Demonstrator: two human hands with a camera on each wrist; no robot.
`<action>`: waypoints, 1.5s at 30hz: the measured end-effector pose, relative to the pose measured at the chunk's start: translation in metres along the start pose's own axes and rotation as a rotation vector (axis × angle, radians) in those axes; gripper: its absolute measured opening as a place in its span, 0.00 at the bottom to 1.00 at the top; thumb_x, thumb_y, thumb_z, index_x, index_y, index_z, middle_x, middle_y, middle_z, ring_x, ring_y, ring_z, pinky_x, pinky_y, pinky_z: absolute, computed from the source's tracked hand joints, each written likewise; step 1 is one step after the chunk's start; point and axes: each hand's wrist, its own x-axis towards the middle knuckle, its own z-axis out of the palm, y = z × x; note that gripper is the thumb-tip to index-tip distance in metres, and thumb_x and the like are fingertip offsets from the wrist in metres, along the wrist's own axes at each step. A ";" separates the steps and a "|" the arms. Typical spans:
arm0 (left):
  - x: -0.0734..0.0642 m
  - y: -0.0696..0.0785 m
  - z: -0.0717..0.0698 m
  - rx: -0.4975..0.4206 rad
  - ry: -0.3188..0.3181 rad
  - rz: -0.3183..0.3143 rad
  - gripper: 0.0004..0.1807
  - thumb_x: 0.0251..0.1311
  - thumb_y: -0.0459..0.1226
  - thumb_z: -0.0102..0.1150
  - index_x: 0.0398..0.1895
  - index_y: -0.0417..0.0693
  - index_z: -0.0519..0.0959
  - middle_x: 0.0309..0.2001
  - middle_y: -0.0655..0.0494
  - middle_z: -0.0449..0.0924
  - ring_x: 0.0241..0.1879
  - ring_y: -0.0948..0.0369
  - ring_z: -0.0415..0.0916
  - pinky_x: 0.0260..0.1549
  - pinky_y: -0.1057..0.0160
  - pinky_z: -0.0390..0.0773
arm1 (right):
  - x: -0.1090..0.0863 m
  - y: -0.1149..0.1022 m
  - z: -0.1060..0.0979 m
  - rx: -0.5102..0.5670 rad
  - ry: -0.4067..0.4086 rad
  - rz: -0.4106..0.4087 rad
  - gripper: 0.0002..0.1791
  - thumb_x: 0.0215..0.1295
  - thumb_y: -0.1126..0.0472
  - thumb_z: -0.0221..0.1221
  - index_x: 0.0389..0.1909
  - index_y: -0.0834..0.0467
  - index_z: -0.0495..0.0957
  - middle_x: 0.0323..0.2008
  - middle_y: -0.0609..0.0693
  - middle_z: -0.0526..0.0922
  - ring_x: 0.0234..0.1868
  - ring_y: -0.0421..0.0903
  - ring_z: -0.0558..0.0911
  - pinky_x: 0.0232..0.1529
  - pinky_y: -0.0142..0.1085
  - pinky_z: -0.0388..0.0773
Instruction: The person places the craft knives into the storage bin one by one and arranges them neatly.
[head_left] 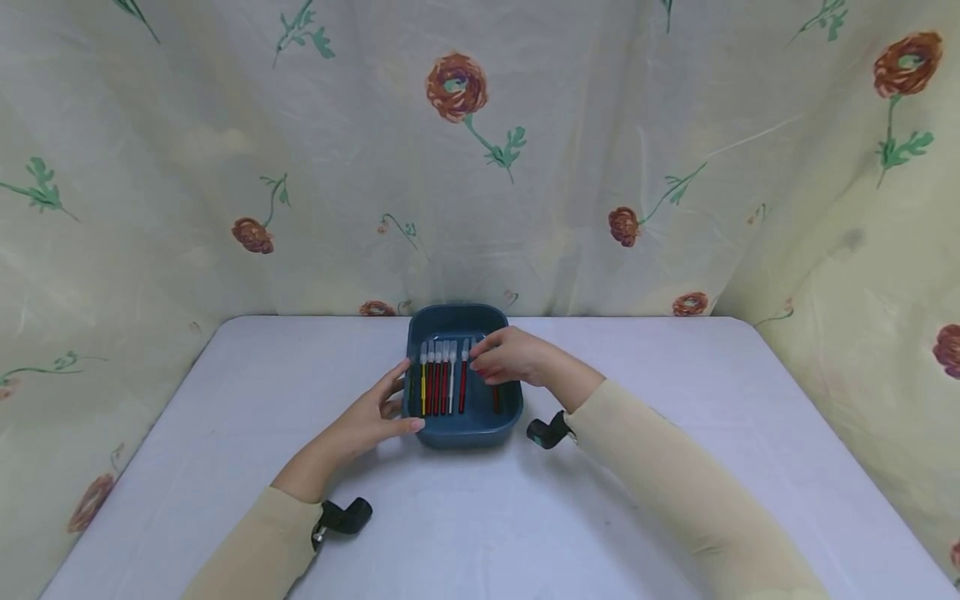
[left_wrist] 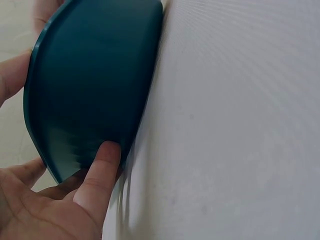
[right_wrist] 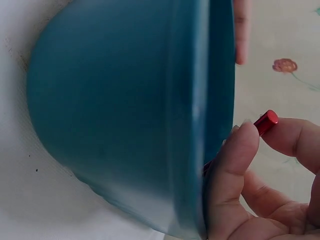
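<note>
A blue plastic basin stands near the back of the table, holding slim pens with clear caps. Several pens with red, yellow and white barrels lie side by side in its left half. My left hand holds the basin's left side, thumb at the front corner; in the left wrist view its fingers press the outer wall. Over the right half, my right hand pinches a red pen between thumb and finger, its end jutting out. Another red barrel shows below that hand.
A white cloth covers the table. Behind it hangs a floral curtain, close to the basin's far rim. A black wrist camera mount sits on the left wrist and another on the right wrist.
</note>
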 end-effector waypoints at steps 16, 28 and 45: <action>-0.001 0.001 0.000 0.010 0.009 -0.007 0.57 0.57 0.44 0.74 0.82 0.64 0.45 0.78 0.39 0.47 0.75 0.37 0.49 0.68 0.38 0.60 | 0.004 -0.001 0.007 -0.048 -0.010 0.013 0.21 0.68 0.69 0.58 0.61 0.70 0.75 0.55 0.67 0.80 0.36 0.45 0.80 0.40 0.34 0.84; -0.001 0.001 0.001 0.005 0.020 -0.024 0.56 0.56 0.45 0.74 0.81 0.66 0.46 0.79 0.41 0.47 0.75 0.38 0.49 0.67 0.37 0.59 | 0.004 -0.002 0.014 -0.103 0.026 0.002 0.19 0.68 0.70 0.60 0.59 0.69 0.77 0.44 0.61 0.82 0.35 0.46 0.82 0.39 0.35 0.85; 0.000 0.001 0.001 0.015 0.014 -0.020 0.59 0.54 0.47 0.75 0.81 0.65 0.44 0.79 0.42 0.47 0.75 0.39 0.49 0.69 0.42 0.59 | 0.002 -0.004 0.012 -0.113 0.052 -0.007 0.18 0.68 0.71 0.59 0.59 0.69 0.77 0.44 0.61 0.83 0.33 0.45 0.83 0.44 0.40 0.85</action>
